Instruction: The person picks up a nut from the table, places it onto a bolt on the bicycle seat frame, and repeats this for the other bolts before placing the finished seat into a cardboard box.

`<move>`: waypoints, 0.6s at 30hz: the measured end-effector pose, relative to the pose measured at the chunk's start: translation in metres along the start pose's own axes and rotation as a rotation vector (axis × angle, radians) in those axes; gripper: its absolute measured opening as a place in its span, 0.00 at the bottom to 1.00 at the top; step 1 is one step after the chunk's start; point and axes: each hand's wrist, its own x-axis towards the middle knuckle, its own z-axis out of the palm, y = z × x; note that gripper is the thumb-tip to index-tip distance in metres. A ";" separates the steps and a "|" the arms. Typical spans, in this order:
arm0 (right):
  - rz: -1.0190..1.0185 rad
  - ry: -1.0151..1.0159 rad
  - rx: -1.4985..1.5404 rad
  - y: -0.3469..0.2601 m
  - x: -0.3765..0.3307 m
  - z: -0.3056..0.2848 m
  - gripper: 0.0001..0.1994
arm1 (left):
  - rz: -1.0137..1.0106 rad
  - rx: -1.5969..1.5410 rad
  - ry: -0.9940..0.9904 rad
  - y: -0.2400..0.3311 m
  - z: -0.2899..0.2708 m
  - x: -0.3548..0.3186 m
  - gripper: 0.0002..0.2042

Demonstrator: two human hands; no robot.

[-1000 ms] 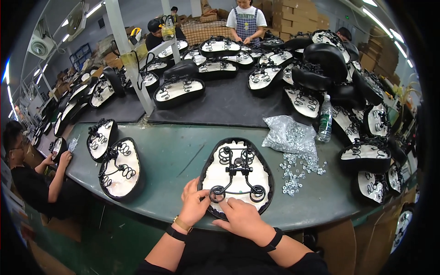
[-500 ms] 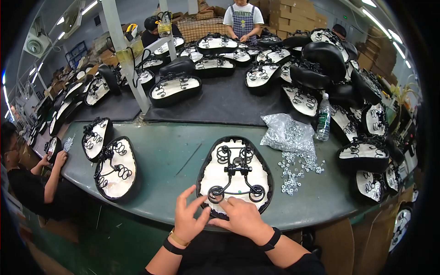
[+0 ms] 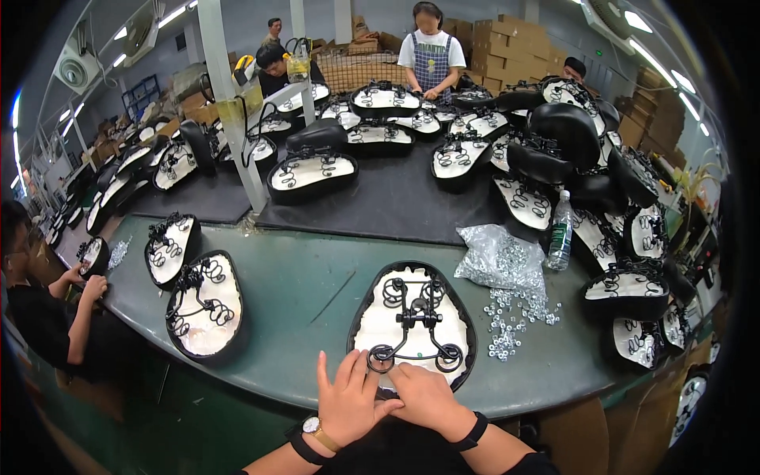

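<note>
An upturned black bicycle saddle (image 3: 443,324) lies at the table's near edge, its white underside and black wire spring frame facing up. My left hand (image 3: 348,400) is at its near left rim, fingers stretched out and spread, fingertips by the left coil spring (image 3: 381,359). On the near end of the saddle rests my right hand (image 3: 431,402), fingers bent and drawn together beside the same coil. The two thumbs come close together at the near rim. Whatever sits under my right fingertips is hidden.
Loose metal nuts (image 3: 503,324) spill from a clear plastic bag (image 3: 499,257), with a water bottle (image 3: 560,233) beside it. Two upturned saddles (image 3: 207,317) lie left. Saddles pile up at right and behind. A metal post (image 3: 226,95) rises beyond; a co-worker (image 3: 47,317) handles a saddle at far left.
The view has tilted up, so the table sits lower in it. My left hand has come in against the saddle's near rim, its thumb meeting my right hand. My right hand stays by the coil.
</note>
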 end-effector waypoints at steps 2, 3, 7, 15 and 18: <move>-0.008 0.006 0.006 0.002 0.001 0.000 0.24 | -0.021 0.023 -0.021 0.004 -0.001 -0.001 0.38; -0.014 0.006 0.011 0.003 0.001 0.001 0.23 | -0.025 0.019 -0.025 0.004 0.002 -0.002 0.39; -0.042 -0.018 -0.003 0.008 0.001 0.000 0.24 | -0.030 0.067 -0.049 0.007 0.010 -0.002 0.41; -0.052 0.160 0.053 0.006 -0.003 0.005 0.22 | -0.116 -0.106 -0.106 0.008 0.023 -0.008 0.46; -0.042 0.086 0.062 0.009 -0.001 0.009 0.22 | -0.132 -0.159 -0.097 0.006 0.021 -0.009 0.46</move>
